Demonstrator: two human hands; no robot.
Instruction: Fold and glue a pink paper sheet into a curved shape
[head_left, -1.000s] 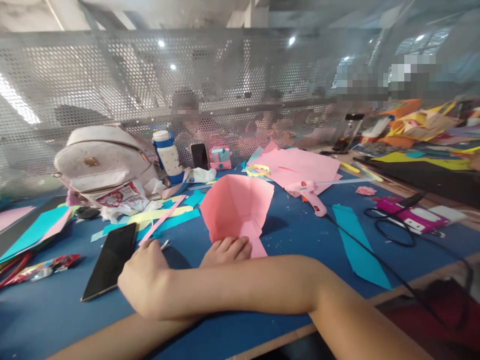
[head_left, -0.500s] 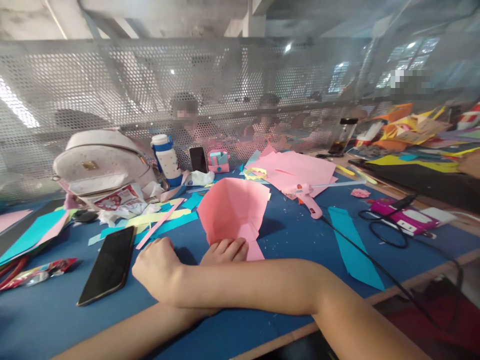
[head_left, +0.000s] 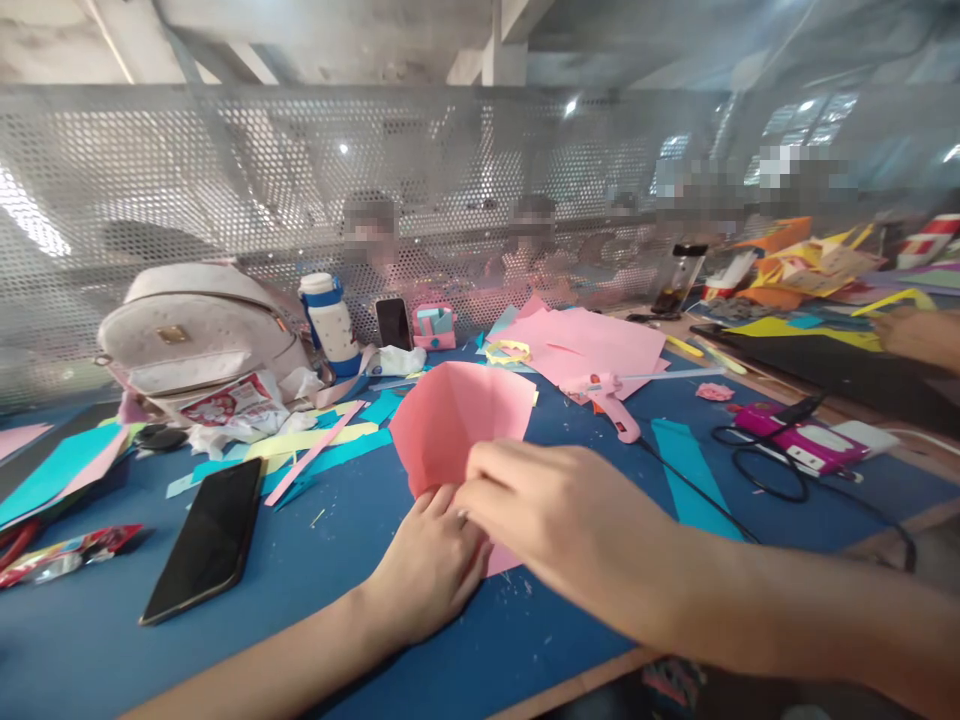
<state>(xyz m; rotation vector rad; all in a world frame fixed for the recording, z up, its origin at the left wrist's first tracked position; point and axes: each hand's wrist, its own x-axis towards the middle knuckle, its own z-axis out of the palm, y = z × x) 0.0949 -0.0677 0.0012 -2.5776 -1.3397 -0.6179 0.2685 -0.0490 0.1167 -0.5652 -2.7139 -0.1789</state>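
Observation:
A folded pink paper piece [head_left: 457, 420] stands on the table, curved like an open cup. My left hand [head_left: 439, 560] has its fingers bent over the paper's near lower edge and grips it there. From the right, my right hand [head_left: 547, 510] reaches in, thumb and fingers pinched right beside the left fingertips. Whatever lies in that pinch is hidden by the fingers. Behind and to the right rests a pink glue gun [head_left: 611, 400] with its cord trailing toward me.
Blue card strip [head_left: 686, 465] and magenta power strip [head_left: 795, 435] lie to the right. A phone [head_left: 206, 540] and paper scraps lie left, before a white backpack [head_left: 199, 340] and bottle [head_left: 330, 325]. Pink sheets [head_left: 592, 340] lie behind. Another person's hand [head_left: 922, 335] appears far right.
My right hand has swung from left of the pink paper, across my left wrist, back to the right, and now meets the left fingers. The left hand stays at the paper's near edge.

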